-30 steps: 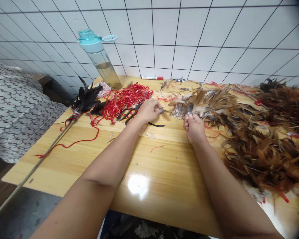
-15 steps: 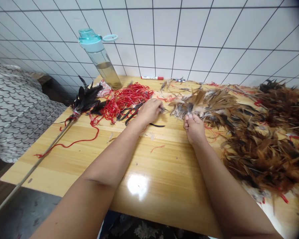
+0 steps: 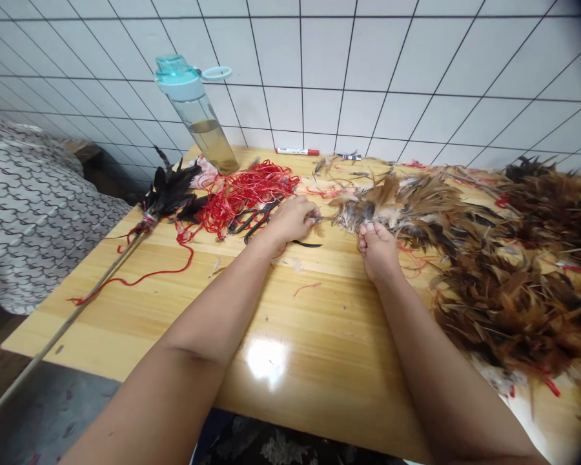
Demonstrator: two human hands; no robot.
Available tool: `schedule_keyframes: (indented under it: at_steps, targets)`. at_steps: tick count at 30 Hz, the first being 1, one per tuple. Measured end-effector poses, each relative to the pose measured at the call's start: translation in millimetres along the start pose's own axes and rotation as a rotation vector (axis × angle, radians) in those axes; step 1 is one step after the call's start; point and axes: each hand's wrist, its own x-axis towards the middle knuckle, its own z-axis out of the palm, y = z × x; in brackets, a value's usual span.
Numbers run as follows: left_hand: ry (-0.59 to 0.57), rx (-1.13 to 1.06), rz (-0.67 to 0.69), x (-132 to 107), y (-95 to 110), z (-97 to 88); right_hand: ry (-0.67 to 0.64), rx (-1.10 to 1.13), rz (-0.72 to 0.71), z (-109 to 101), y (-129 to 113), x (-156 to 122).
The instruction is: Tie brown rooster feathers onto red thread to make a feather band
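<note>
A white tiled wall [image 3: 416,64] with dark grout lines filled the top of the frame, and below it a glossy wooden table [image 3: 290,323] took up the middle and lower part. A big heap of brown feathers [image 3: 508,258] covered the right side of the table, running from the centre out to the right edge, with bits of red string caught in it. At the left edge of the frame lay a grey patterned fabric [image 3: 33,206]. A long thin stick [image 3: 62,323] ran diagonally from the lower left up to a tuft of black feathers [image 3: 172,187] bound at its end, left of centre. Just right of that tuft sat a tangle of red string [image 3: 244,194], with dark-handled scissors [image 3: 252,223] lying against its lower edge. A clear water bottle [image 3: 198,116] with a teal lid stood tilted in the view at the upper left, near the wall. A red and white marker [image 3: 297,152] lay along the table's far edge. The left hand [image 3: 293,218], near the centre, was closed with its fingertips pinching a small clump of feathers [image 3: 317,223] just beside the string tangle. The right hand [image 3: 377,248], slightly right of centre, had its fingers curled together and pressed at the near tip of the brown feather heap, touching it.
</note>
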Motion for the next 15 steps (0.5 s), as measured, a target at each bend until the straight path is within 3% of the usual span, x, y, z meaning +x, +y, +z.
schedule_keyframes:
  at_steps: [4, 10, 15]
  targets:
    - [0.041, -0.052, 0.016, 2.7, 1.0, 0.4, 0.006, -0.012, 0.001, 0.2, 0.4, 0.0]
    - [0.067, -0.276, -0.074, 3.3, 8.3, -3.6, 0.005, -0.034, -0.006, 0.3, 1.1, 0.4]
    - [0.008, -0.477, -0.096, 3.9, 9.0, -1.8, 0.007, -0.044, 0.001, 0.4, 0.9, 0.5]
